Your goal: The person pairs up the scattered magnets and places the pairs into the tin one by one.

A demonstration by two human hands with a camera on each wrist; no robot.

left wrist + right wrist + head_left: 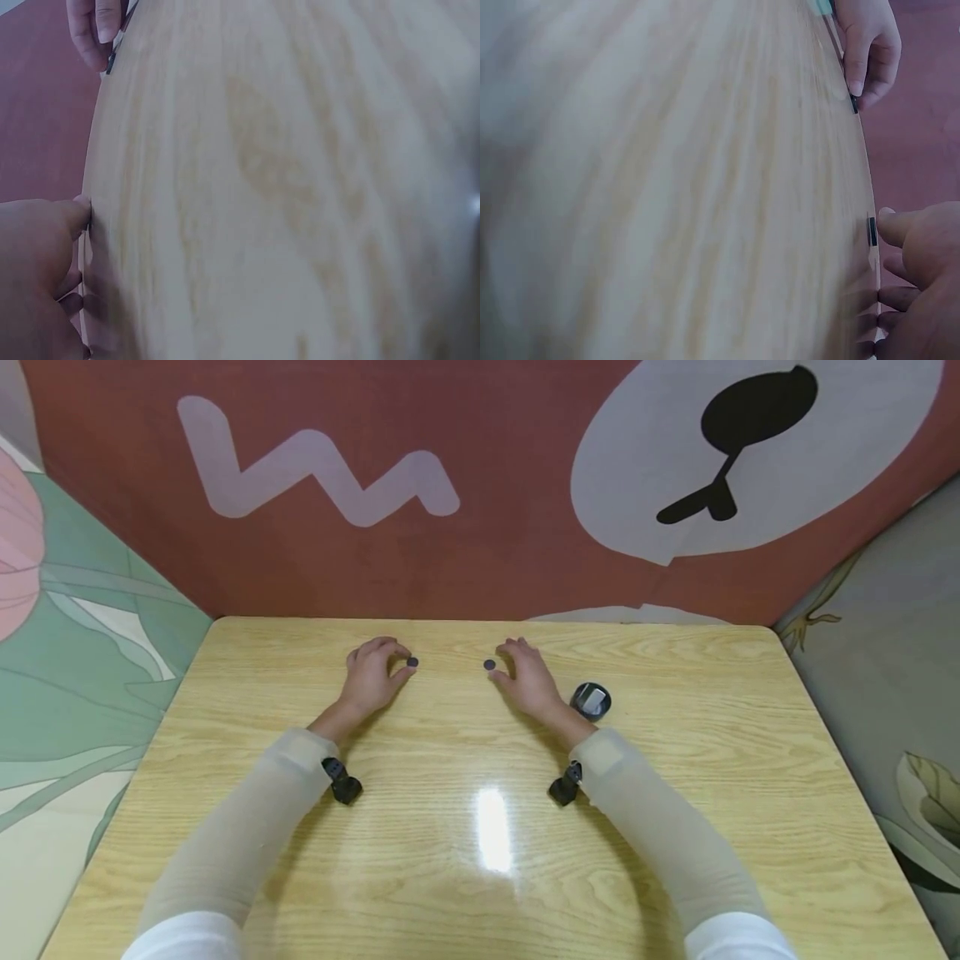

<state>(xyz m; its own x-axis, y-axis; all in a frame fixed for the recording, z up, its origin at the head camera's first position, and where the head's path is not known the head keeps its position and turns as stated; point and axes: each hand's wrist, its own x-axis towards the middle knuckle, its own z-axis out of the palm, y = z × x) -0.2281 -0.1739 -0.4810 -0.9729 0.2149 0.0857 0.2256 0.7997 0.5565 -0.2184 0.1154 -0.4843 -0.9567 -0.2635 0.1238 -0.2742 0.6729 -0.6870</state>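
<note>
Near the back edge of the table, my left hand [371,675] has its thumb and index finger at either side of a small black disc [412,662], pinching it. My right hand [528,677] is across from it, thumb and index finger spread apart. A second small black disc [490,665] lies just off those fingertips, close by the thumb. In the right wrist view this disc [872,232] shows edge-on beside the thumb, and the left hand [870,49] touches its own disc [854,104] farther off.
A round black container [591,702] with a pale, shiny middle sits right of my right wrist. Small black cameras are strapped to both wrists. The wood-grain table [420,860] meets a painted red wall [495,560] at the back, with a glare spot on its front half.
</note>
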